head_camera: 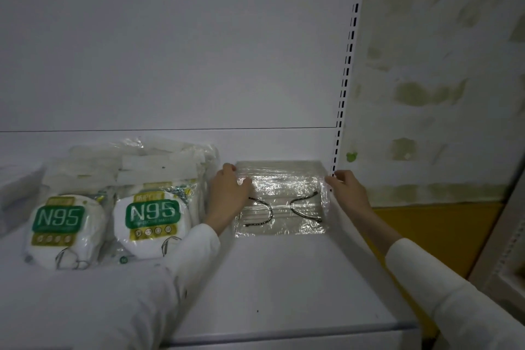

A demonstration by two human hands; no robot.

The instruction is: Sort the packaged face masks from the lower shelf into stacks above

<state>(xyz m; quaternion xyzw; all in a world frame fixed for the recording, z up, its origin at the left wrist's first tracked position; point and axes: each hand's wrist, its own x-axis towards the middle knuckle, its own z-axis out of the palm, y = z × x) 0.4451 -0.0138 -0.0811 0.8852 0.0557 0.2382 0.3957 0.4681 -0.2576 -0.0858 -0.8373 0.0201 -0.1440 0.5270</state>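
One clear-wrapped mask pack [279,202], lying on the white shelf [284,278] beside two front N95 packs [108,224], is being gripped at opposite edges by the outstretched left hand [227,193] and right hand [346,190].

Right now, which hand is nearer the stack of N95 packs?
Left. The left hand holds the left edge of the clear mask pack, right beside the N95 packs. The right hand pinches its right edge, so the whole pack lies between that hand and them.
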